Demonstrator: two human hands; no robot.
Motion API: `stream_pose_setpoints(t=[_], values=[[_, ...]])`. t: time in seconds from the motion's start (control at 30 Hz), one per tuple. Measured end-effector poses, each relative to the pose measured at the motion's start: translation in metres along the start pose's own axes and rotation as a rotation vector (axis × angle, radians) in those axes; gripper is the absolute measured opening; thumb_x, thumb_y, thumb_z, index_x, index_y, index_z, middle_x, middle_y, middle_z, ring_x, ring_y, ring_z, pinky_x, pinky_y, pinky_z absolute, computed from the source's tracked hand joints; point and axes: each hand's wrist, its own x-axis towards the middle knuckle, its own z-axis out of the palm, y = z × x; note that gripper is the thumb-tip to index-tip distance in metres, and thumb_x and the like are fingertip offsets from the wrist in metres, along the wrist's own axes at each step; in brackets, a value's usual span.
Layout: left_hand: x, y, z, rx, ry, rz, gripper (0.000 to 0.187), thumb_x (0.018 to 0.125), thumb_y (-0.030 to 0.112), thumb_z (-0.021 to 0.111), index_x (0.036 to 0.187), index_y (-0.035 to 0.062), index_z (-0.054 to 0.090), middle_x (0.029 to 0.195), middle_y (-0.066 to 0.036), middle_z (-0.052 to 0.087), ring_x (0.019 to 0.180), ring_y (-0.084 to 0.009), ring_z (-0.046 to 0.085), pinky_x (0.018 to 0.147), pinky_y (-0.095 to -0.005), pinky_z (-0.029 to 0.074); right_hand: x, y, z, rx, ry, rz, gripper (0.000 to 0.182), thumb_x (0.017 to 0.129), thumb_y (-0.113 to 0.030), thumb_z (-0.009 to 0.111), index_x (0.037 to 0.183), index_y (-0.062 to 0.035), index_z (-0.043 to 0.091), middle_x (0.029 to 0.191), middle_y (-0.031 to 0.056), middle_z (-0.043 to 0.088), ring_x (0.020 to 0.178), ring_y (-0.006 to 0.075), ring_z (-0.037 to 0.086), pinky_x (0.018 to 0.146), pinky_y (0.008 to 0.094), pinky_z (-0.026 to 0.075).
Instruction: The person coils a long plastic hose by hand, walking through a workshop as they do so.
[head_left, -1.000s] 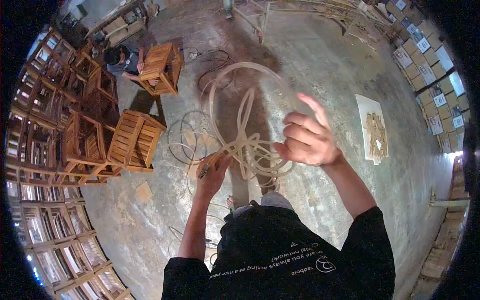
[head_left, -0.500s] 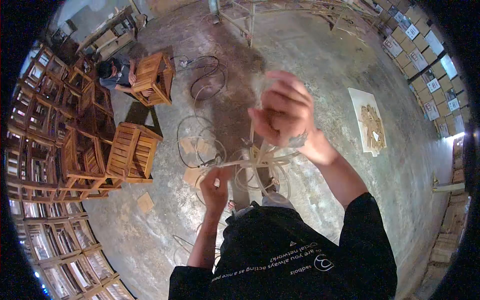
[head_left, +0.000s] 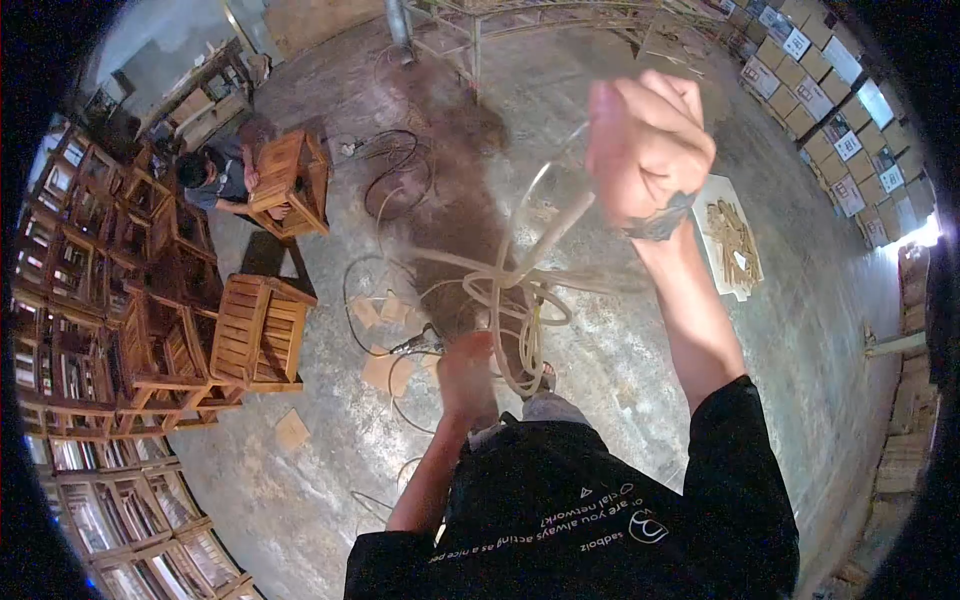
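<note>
Along the left edge stand stacked brown slatted wooden chair frames (head_left: 100, 300), and beside them a co-worker in a dark shirt (head_left: 205, 175) crouches over a single wooden chair frame (head_left: 290, 180) on the grey concrete floor (head_left: 600, 330). A black cable (head_left: 395, 170) lies looped on the floor just past that person.

Nearer the middle, the left hand (head_left: 468, 375) sits low in front of the body, its grip closed around the lower turns of a pale, glossy, springy tube gathered into loose loops (head_left: 510, 290). The coil hangs in the air between the two hands, above the floor and touching nothing else.

To the right, the right hand (head_left: 645, 140) is raised high, its grip clamped in a fist on one strand of the tube, which runs taut down to the bundle. To coil well, I judge the low hand should pinch all turns at one crossing while the high hand feeds each turn the same size, letting the tube twist freely so that no loop kinks.

Further right lies a white sheet bearing small wooden offcuts (head_left: 735, 245).
</note>
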Motion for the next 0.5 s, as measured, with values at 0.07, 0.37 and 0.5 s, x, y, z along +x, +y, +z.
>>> stream_pose_setpoints(t=[0.07, 0.37, 0.5], values=[[0.005, 0.025, -0.016, 0.038, 0.018, -0.024, 0.017, 0.085, 0.014, 0.060, 0.097, 0.0028, 0.066, 0.091, -0.009, 0.067, 0.084, -0.0228, 0.065, 0.074, -0.0323, 0.050, 0.000, 0.008, -0.001, 0.053, 0.078, -0.024, 0.033, 0.079, 0.003, 0.057, 0.048, -0.0053, 0.051, 0.052, 0.0007, 0.051, 0.048, 0.0123, 0.039, 0.057, 0.0283, 0.029], [0.011, -0.088, 0.059, -0.079, -0.498, -0.020, 0.043, 0.080, 0.033, 0.069, 0.109, 0.0039, 0.059, 0.096, -0.014, 0.065, 0.084, -0.0216, 0.065, 0.071, -0.0333, 0.052, 0.032, 0.006, -0.022, 0.104, 0.227, 0.041, 0.044, 0.089, -0.003, 0.052, 0.046, -0.0040, 0.053, 0.042, 0.0004, 0.047, 0.045, 0.0093, 0.037, 0.056, 0.0287, 0.030], [0.000, -0.060, 0.083, 0.110, -0.515, -0.017, 0.041, 0.078, 0.036, 0.070, 0.102, 0.0041, 0.061, 0.084, -0.012, 0.065, 0.080, -0.0236, 0.065, 0.067, -0.0358, 0.051, 0.035, 0.017, -0.033, 0.060, 0.306, 0.026, 0.047, 0.091, -0.005, 0.051, 0.044, -0.0038, 0.049, 0.042, 0.0013, 0.043, 0.042, 0.0110, 0.034, 0.052, 0.0302, 0.027]])
